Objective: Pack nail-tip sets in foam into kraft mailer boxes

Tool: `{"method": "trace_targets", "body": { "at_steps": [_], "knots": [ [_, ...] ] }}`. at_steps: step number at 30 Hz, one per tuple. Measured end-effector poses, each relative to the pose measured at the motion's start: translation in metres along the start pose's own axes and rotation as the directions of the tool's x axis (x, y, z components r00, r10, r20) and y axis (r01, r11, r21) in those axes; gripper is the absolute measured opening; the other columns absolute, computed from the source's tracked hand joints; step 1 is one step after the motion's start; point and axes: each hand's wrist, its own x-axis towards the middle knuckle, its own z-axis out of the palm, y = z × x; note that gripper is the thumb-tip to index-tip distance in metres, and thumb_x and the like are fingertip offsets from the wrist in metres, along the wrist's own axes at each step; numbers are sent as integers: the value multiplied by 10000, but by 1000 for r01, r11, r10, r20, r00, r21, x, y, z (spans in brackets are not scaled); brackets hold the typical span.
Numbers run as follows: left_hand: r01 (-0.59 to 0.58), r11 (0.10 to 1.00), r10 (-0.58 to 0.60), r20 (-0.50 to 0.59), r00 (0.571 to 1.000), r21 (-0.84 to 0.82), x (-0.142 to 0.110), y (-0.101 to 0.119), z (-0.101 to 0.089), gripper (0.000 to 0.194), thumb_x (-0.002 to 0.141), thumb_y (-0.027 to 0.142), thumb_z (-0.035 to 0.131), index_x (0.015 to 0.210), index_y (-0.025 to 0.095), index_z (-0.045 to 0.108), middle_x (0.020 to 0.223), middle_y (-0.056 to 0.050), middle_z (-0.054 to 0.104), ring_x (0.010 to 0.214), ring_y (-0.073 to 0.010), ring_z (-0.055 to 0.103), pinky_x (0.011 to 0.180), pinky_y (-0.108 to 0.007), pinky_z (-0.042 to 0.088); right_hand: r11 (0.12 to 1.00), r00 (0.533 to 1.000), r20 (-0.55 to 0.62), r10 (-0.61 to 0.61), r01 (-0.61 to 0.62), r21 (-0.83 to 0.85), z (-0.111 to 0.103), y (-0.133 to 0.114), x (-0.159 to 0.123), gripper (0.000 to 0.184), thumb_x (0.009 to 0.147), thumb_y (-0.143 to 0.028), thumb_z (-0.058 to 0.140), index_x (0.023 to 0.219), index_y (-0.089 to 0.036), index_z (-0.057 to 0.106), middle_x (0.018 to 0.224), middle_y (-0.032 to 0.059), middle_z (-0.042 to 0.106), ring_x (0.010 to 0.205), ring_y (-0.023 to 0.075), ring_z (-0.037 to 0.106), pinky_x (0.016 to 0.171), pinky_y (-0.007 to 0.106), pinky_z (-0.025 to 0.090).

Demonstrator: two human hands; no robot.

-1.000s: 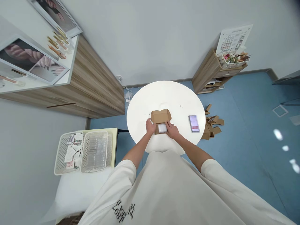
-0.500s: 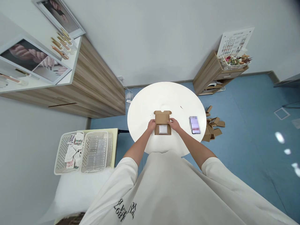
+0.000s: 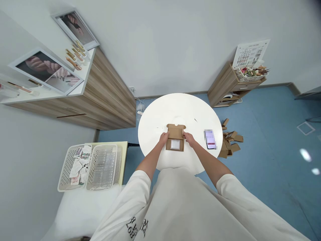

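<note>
A small brown cardboard box (image 3: 175, 133) lies open on the round white table (image 3: 160, 113), its lid flap folded back away from me. Inside it lies a flat white packet (image 3: 175, 144). My left hand (image 3: 164, 138) grips the box's left side. On the right side my right hand (image 3: 190, 138) grips the box near the hinge of the lid. Both hands have their fingers curled on the cardboard.
A phone (image 3: 210, 139) lies on the table to the right. A pile of flat brown boxes (image 3: 229, 142) sits on the blue floor beyond it. Two white baskets (image 3: 90, 166) stand at my left, a wooden cabinet (image 3: 105, 97) behind them, a small shelf unit (image 3: 230, 83) at the back right.
The box has been turned square to me. My right hand came off the white packet and moved to the box's right side; my left hand stayed on the left side.
</note>
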Motion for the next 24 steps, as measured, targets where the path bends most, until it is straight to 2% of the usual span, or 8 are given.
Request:
{"method": "trace_targets", "body": {
  "at_steps": [5,8,10,13,16,20,24],
  "knots": [
    [-26,998,23,-48,999,-51,4,3,-4,431,956,547,423,679,232,522,873,-57,682,910,-244,637,863,-372,479,988,1000,-13,0,2,154,-3,-3,1,403,889,-552,505,963,-198,684,1291,94,670,1064,226,664,793,304,511],
    [0,998,-4,-51,999,-68,7,4,-10,478,963,577,402,662,231,532,888,-77,701,923,-246,662,878,-370,484,974,1000,-3,12,-11,227,-5,-8,-1,493,949,-581,387,1075,-198,671,1310,116,664,1038,225,683,781,310,532],
    [12,993,-16,-32,999,-121,9,6,-14,465,964,589,408,725,222,565,972,-94,720,951,-239,675,874,-362,493,973,1000,7,10,-11,231,-7,-12,-4,604,973,-632,282,1215,-205,634,1326,126,658,1027,231,690,787,329,543],
    [57,973,-50,34,998,-225,6,9,-21,504,982,633,340,935,209,609,1108,-121,720,977,-227,692,835,-356,512,987,998,38,-50,43,155,-11,-15,-11,764,962,-719,152,1393,-227,548,1360,126,641,1049,241,684,818,354,549],
    [47,976,-22,116,993,-213,-1,11,-28,620,969,712,278,1089,209,620,1179,-131,706,1032,-226,689,830,-343,517,992,991,80,-111,106,69,-14,-15,-20,847,940,-767,93,1423,-241,550,1383,112,627,1084,246,669,859,364,543],
    [-23,984,56,179,982,-179,-14,4,-33,601,929,732,397,1058,209,665,1215,-117,692,1102,-241,663,883,-353,515,990,986,106,-130,124,67,-12,-11,-33,806,952,-763,155,1338,-239,630,1376,89,626,1119,249,654,886,350,539],
    [-86,975,124,180,976,-206,-27,-12,-33,412,894,585,575,990,200,686,1175,-112,699,1075,-231,658,903,-353,520,990,988,84,-128,121,78,-9,-1,-44,672,961,-711,317,1220,-210,682,1325,104,642,1134,255,635,900,348,541]
  ]
}}
